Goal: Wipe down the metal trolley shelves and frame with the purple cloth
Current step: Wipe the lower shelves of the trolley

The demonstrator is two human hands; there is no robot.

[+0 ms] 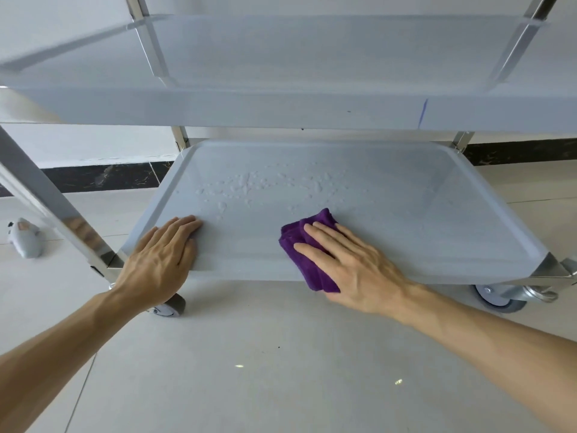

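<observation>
The right hand lies flat, fingers straight, pressing a folded purple microfibre cloth onto the front edge of the pale grey bottom shelf of a metal trolley. The left hand rests on the shelf's front left corner, fingers extended over the rim. Water droplets bead across the middle of the shelf behind both hands. Above, another grey shelf spans the shiny steel uprights. Grey caster wheels stand on the light tiled floor, where a small grey object lies at left.
</observation>
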